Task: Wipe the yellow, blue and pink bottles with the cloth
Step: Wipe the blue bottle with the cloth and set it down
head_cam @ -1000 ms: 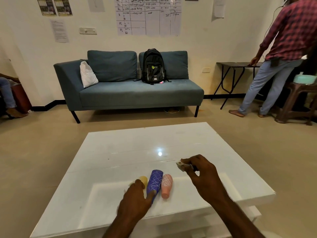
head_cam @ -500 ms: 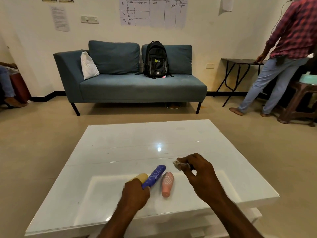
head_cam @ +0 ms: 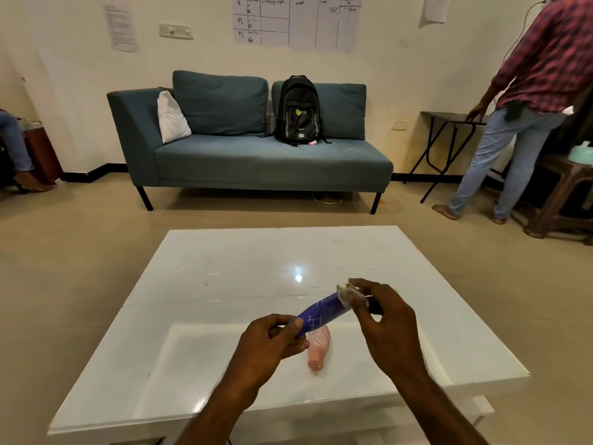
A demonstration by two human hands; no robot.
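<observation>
My left hand (head_cam: 269, 345) grips the lower end of the blue bottle (head_cam: 322, 313) and holds it tilted above the white table (head_cam: 224, 274). My right hand (head_cam: 385, 329) pinches a small pale cloth (head_cam: 351, 295) against the bottle's upper end. The pink bottle (head_cam: 318, 350) lies on the table just under the blue one. The yellow bottle is hidden, likely behind my left hand.
A blue-grey sofa (head_cam: 256, 159) with a black backpack (head_cam: 298, 110) and a white pillow (head_cam: 171, 118) stands beyond the table. At the right a person in a plaid shirt (head_cam: 526, 101) stands beside a dark folding table (head_cam: 449, 136) and a brown stool (head_cam: 564, 200).
My left hand closed on the blue bottle and lifted it off the table. My right hand brought the cloth to its upper end. The yellow bottle has gone out of sight.
</observation>
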